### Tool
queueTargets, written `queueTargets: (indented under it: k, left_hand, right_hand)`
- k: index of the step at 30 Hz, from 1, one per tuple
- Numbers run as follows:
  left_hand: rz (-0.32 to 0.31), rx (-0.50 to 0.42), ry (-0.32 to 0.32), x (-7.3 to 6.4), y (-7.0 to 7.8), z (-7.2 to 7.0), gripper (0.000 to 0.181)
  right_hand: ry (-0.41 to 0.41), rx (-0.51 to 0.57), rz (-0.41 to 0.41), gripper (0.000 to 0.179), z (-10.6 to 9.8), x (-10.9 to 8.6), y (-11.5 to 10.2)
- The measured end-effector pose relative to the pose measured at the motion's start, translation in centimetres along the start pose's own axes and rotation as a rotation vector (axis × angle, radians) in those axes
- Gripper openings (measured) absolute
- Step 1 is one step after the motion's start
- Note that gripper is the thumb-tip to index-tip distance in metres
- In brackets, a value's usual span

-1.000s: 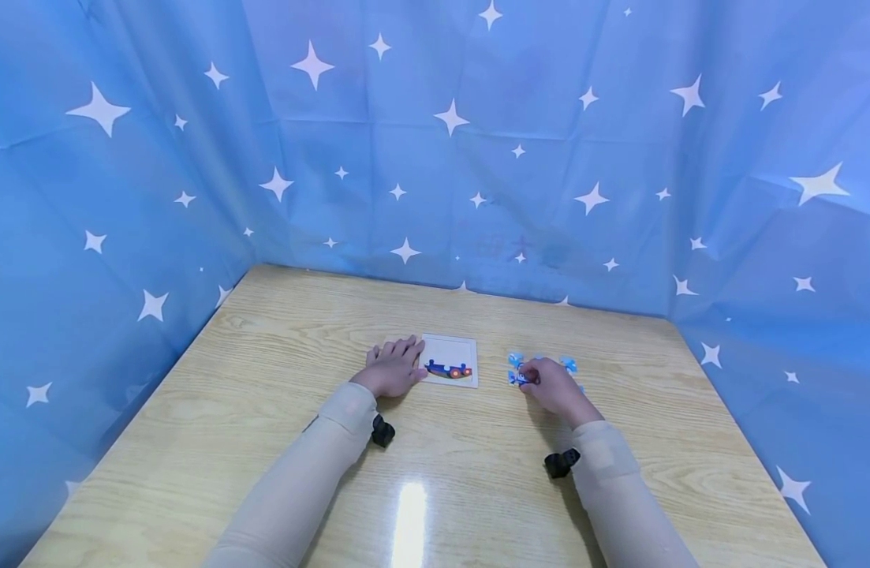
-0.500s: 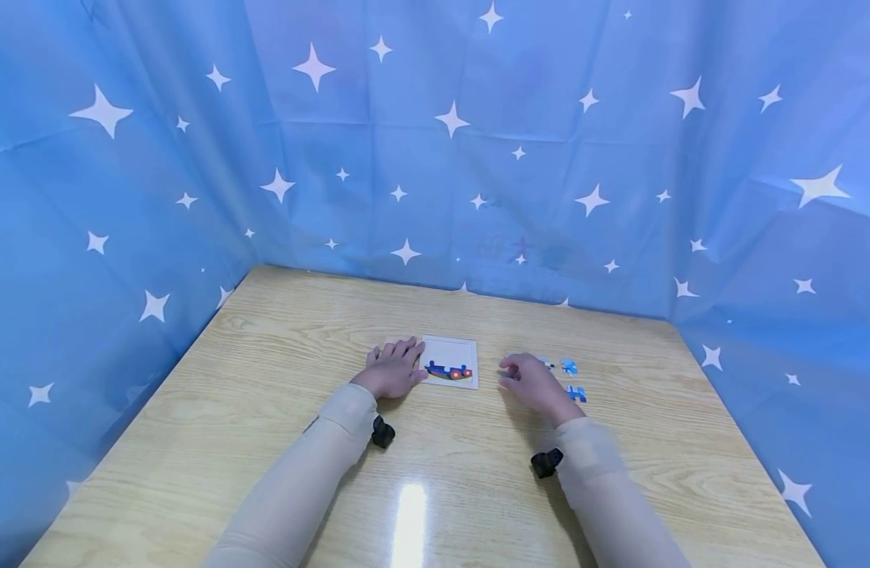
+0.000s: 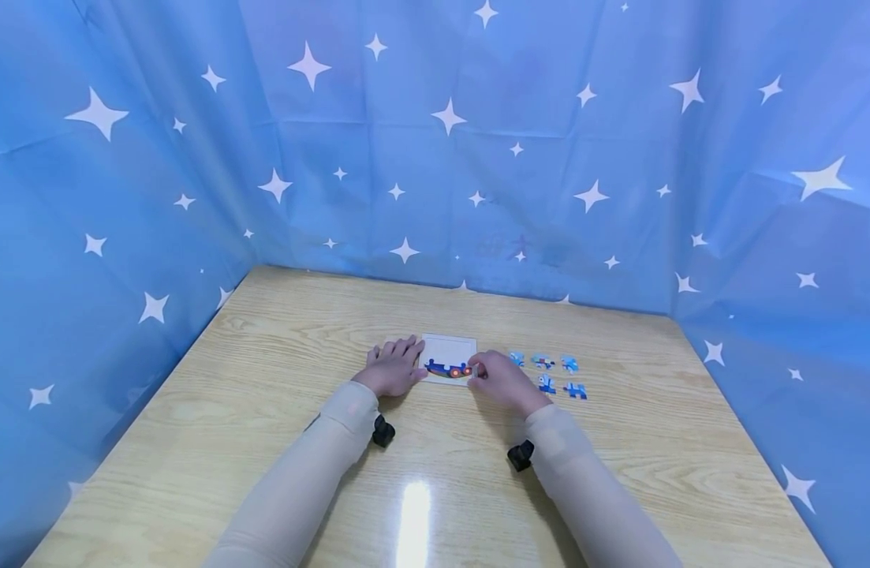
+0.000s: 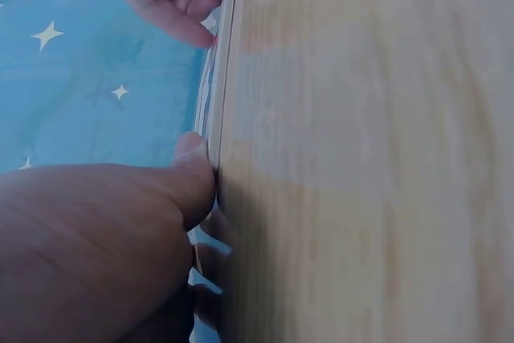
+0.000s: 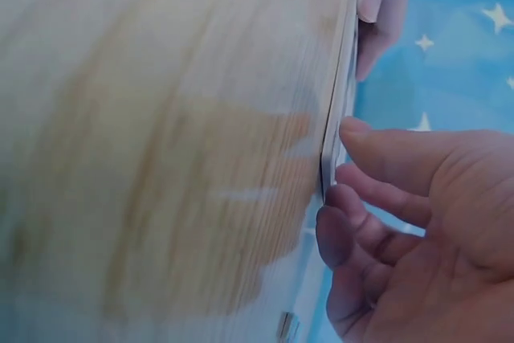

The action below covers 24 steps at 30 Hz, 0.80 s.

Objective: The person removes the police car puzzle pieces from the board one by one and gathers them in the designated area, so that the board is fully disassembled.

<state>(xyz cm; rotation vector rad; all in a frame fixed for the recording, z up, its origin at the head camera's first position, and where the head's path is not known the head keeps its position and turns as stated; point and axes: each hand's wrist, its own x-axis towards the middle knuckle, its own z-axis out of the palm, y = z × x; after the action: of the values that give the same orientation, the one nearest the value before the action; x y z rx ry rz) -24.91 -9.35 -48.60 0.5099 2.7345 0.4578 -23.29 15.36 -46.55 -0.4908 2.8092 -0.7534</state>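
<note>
A white square puzzle tray point(image 3: 449, 348) lies on the table, a strip of assembled pieces point(image 3: 446, 371) with a dark blue shape and orange-red wheels along its near side. My left hand point(image 3: 394, 369) lies flat at the tray's left edge, fingers spread, the thumb point(image 4: 193, 174) against the rim. At the tray's right edge, my right hand point(image 3: 504, 380) pinches a puzzle piece, mostly hidden by the fingers; a pale sliver and a red spot show at its fingertips in the left wrist view. In the right wrist view its thumb point(image 5: 377, 146) is right at the tray's side.
Several loose blue jigsaw pieces point(image 3: 543, 361) lie in two rough rows on the wooden table point(image 3: 300, 339), right of my right hand. A blue star-printed curtain point(image 3: 435, 197) hangs behind the table and along both sides. Black wrist cameras point(image 3: 521, 455) sit beneath both forearms.
My right hand has moved left from the loose pieces to the tray's right edge, carrying one piece from the near row. My left hand has stayed in place.
</note>
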Motion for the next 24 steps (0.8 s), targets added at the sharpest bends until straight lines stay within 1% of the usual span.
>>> queueTargets:
  k: [7, 12, 19, 24]
  left_hand:
    - [-0.027, 0.01, -0.027, 0.7, -0.2, 0.2, 0.067]
    - [-0.028, 0.007, -0.021, 1.0, -0.3, 0.3, 0.067]
    - [-0.021, 0.005, -0.025, 1.0, -0.3, 0.4, 0.068]
    - [-0.014, 0.006, -0.014, 0.6, -0.2, 0.3, 0.067]
  right_hand:
    - [0.015, -0.025, -0.006, 0.027, 0.0, 0.0, -0.6]
    - [0.024, -0.023, 0.003, 0.024, 0.1, 0.2, -0.8]
    - [0.017, 0.002, 0.041, 0.023, 0.2, 0.2, -1.0]
    - [0.015, 0.029, 0.031, 0.021, 0.2, 0.2, -1.1]
